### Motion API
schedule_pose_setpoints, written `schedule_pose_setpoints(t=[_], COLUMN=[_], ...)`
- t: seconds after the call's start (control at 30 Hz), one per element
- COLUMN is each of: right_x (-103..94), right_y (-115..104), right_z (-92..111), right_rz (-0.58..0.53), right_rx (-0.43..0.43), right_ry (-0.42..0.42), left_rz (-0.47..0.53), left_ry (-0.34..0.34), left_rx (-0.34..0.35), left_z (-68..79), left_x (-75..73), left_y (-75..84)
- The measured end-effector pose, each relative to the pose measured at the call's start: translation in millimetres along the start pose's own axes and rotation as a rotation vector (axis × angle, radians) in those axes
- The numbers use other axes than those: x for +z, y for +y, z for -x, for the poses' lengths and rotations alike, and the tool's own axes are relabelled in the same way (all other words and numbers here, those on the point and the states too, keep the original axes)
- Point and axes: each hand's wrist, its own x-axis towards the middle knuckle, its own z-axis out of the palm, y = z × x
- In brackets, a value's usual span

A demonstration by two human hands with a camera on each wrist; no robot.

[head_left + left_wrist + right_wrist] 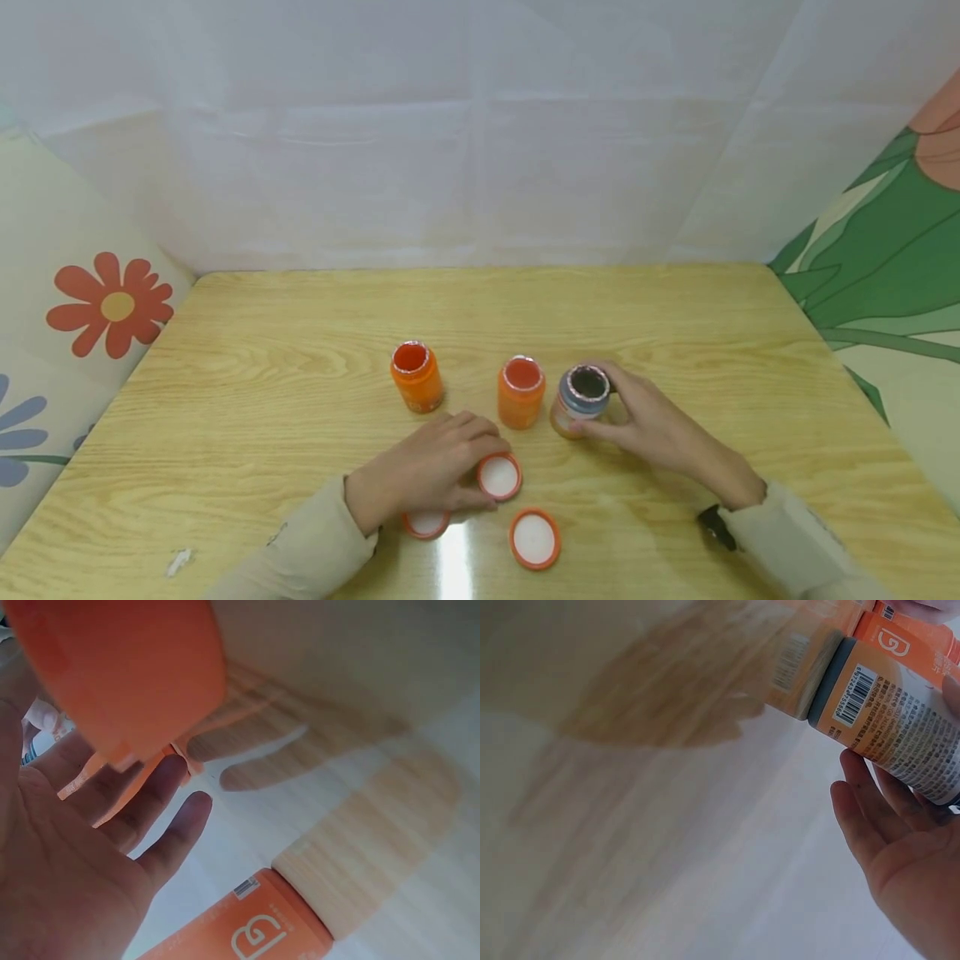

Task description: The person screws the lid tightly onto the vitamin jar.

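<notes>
Currently, the right hand [633, 417] grips the grey-shouldered jar [579, 402], thumb on its near side and fingers round its far side; the jar stands upright with an open, dark mouth at the right end of a group of 3. Just beside it stands the middle orange jar [521, 396], and farther left, apart from both, the left orange jar [417, 382]; both are upright and open. The left hand [442, 462] pinches an orange-rimmed lid [499, 477], white inside up, between thumb and fingers, in front of the middle jar. Of 2 more lids, the near lid [534, 539] lies nearer the person, while the partly covered lid [427, 524] shows below the left hand. All rest on a wood-grain worktop [300, 317].
</notes>
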Motion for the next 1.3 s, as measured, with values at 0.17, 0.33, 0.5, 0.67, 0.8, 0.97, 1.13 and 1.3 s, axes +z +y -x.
schedule_pose_setpoints(t=[0.17,0.33,0.5,0.67,0.8,0.97,1.13,1.3], right_x=[-0.1,-0.6,-1.5,-2.4,-1.6,-0.1,-0.6,-0.1], right_y=[-0.1,0.1,-0.7,-1.8,-1.6,-2.1,-4.3,-5.4], right_z=[0.1,0.6,1.3,3.2,4.6,7.3,12.5,17.3], right_rz=[-0.007,-0.012,-0.006,0.004,0.000,0.001,-0.025,-0.041], right_rx=[0.008,0.005,-0.005,-0.009,-0.010,-0.005,0.022,0.049], right_ry=[-0.004,-0.002,0.003,0.003,0.009,0.018,0.011,0.002], left_rz=[0.026,0.053,0.065,0.058,0.040,0.029,0.047,0.060], left_ry=[0.004,0.016,0.041,0.081,0.112,0.123,0.125,0.145], left_rx=[-0.010,-0.017,0.003,0.041,0.061,0.061,0.041,0.044], left_z=[0.0,-0.4,-0.4,0.4,1.4,2.6,3.9,6.5], left_x=[-1.9,-4.0,-5.4,-6.3,-7.3,-10.7,-13.5,-13.1], left_y=[1.8,3.3,2.7,1.6,0.7,0.4,2.3,4.6])
